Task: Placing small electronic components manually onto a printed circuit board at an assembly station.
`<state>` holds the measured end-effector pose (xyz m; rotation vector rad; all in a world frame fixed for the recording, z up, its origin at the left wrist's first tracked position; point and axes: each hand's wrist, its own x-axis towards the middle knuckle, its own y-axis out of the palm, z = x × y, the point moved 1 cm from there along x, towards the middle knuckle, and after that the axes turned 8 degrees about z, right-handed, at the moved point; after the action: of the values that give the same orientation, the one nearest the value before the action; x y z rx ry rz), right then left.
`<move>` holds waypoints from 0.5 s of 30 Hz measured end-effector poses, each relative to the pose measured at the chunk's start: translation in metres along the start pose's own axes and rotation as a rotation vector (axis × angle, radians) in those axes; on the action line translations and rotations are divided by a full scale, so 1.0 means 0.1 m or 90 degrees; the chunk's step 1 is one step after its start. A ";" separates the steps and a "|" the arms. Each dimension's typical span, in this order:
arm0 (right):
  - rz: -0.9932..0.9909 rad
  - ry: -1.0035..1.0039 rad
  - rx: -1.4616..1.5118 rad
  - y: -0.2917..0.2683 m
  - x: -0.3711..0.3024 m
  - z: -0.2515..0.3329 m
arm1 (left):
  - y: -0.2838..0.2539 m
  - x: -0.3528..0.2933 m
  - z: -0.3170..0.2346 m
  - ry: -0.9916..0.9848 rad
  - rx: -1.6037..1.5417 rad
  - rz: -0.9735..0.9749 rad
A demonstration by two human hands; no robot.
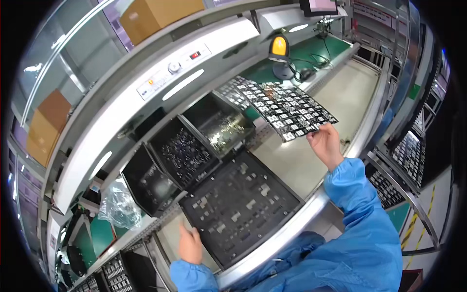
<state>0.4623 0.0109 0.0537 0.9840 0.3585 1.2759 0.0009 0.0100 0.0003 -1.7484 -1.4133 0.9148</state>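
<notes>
Over bench (297, 168): right grip (327, 145) pinching white-marked board (292, 109); left grip (190, 247) spread beside black tray (228, 249); labelled panel (173, 67).

Room abv tray (228, 192); bins (200, 138) block behind, PCB (287, 107) R.

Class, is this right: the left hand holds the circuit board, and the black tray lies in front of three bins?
Wrong hand: the head view shows the right hand holding the circuit board. The black tray does lie in front of three bins.
</notes>
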 end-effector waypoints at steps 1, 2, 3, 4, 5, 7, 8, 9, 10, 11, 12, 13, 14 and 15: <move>0.007 0.026 0.023 -0.04 0.14 -0.02 | 0.09 -0.02 0.03 -0.006 -0.011 -0.008; -0.008 0.030 0.004 -0.09 0.31 -0.06 | 0.17 -0.03 0.08 -0.028 0.031 -0.015; -0.016 0.005 0.043 0.05 0.41 -0.39 | -0.28 0.09 0.30 -0.012 0.075 -0.025; 0.005 0.019 -0.007 0.02 0.57 -0.43 | -0.34 0.08 0.29 -0.028 0.028 -0.023; 0.025 0.033 -0.059 -0.03 0.71 -0.47 | -0.37 0.09 0.28 -0.043 -0.020 -0.018; 0.048 0.035 -0.047 -0.18 0.89 -0.55 | -0.34 0.06 0.30 -0.029 -0.047 -0.036; 0.038 0.029 -0.024 -0.24 0.91 -0.61 | -0.33 0.06 0.31 -0.010 -0.075 -0.041; 0.008 0.016 -0.031 -0.25 0.88 -0.61 | -0.30 0.07 0.29 -0.016 -0.076 -0.045; 0.018 0.022 -0.014 -0.29 0.88 -0.60 | -0.29 0.08 0.29 -0.019 -0.085 -0.051; 0.026 0.028 0.002 -0.34 0.89 -0.59 | -0.28 0.09 0.29 -0.021 -0.096 -0.054; 0.024 0.034 -0.001 -0.36 0.91 -0.56 | -0.28 0.09 0.27 -0.024 -0.095 -0.048; 0.023 0.037 -0.015 -0.35 0.91 -0.56 | -0.29 0.09 0.24 -0.037 -0.110 -0.039; 0.021 0.040 -0.030 -0.32 0.91 -0.56 | -0.28 0.10 0.22 -0.049 -0.125 -0.029; 0.022 0.036 -0.026 -0.31 0.92 -0.56 | -0.25 0.11 0.21 -0.046 -0.123 -0.023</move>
<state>0.4699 0.1189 0.0244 0.9250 0.3586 1.3398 -0.0274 0.0269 0.0103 -1.8404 -1.6211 0.8535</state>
